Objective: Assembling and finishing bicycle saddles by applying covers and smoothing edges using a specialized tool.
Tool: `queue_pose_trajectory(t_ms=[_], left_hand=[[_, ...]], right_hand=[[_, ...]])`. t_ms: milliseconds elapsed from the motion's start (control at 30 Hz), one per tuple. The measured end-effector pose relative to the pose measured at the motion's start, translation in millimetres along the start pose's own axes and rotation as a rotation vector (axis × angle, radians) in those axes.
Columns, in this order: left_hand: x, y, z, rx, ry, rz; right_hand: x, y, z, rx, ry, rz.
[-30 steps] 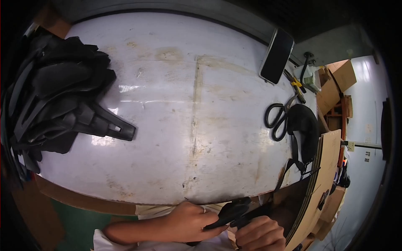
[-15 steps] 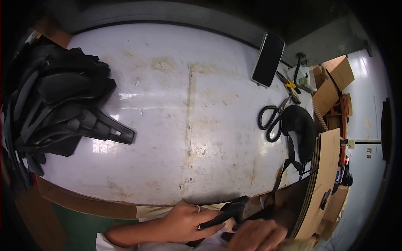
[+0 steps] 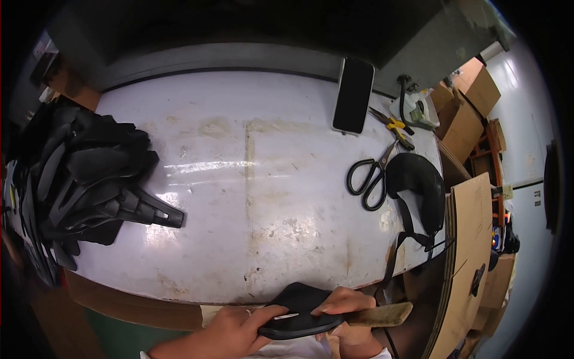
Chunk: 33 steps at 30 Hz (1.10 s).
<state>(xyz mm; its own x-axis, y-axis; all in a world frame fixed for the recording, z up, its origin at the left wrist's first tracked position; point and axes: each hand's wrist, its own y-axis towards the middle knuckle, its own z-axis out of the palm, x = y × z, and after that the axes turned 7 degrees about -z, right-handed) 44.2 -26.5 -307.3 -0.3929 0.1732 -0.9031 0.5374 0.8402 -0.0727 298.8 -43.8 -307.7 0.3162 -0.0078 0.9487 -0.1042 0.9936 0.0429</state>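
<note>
My left hand (image 3: 235, 328) is closed on the left end of a black moulded piece (image 3: 297, 299), which I hold level over my lap at the table's front edge. My right hand (image 3: 348, 310) is wrapped round a tool with a worn wooden handle (image 3: 385, 315), the handle sticking out to the right. Its fingertips rest against the right side of the black piece. A thin pale strip lies across that piece between my hands; I cannot tell whether it is the tool's blade. The tool's working end is otherwise hidden.
Black moulded pieces (image 3: 98, 170) are heaped on the table's left. At the right lie scissors (image 3: 373, 182), yellow-handled pliers (image 3: 394, 127), a phone (image 3: 353, 96) and a black strapped item (image 3: 421, 185). A cardboard sheet (image 3: 466, 239) stands beside the table's right edge.
The black piece has turned flatter and broader to view. My right hand, blurred and lower before, has come up to it, with the wooden handle now showing. The whole view has shifted slightly.
</note>
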Motion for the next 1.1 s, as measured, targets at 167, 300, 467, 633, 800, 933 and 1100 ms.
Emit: queue_pose_trajectory(t_ms=[167,300,467,633,800,933,1100], left_hand=[[-10.6,3.5,3.4,0.104,0.174,0.045],[-27.1,5.4,13.9,-0.063,0.244,0.046],[-50.0,22.5,-4.0,0.145,0.381,0.099],[-56.0,48.4,-3.9,0.317,0.513,0.302],[-70.0,42.1,14.6,0.252,0.485,0.194],[-68.2,31.3,29.4,0.093,0.549,0.097],[-71.7,49.8,7.0,0.074,0.338,0.084]], right_hand=[[13.0,3.2,-8.6,0.084,-0.202,-0.043],[18.3,2.2,-7.4,0.101,-0.468,-0.102],[31.1,11.2,1.4,0.071,-0.742,-0.202],[31.4,6.0,-10.6,0.060,-0.777,-0.285],[30.0,-11.6,-21.7,0.037,-0.672,-0.146],[28.5,-14.3,-21.0,0.065,-0.643,-0.098],[28.3,4.7,-14.3,0.019,-0.669,-0.210]])
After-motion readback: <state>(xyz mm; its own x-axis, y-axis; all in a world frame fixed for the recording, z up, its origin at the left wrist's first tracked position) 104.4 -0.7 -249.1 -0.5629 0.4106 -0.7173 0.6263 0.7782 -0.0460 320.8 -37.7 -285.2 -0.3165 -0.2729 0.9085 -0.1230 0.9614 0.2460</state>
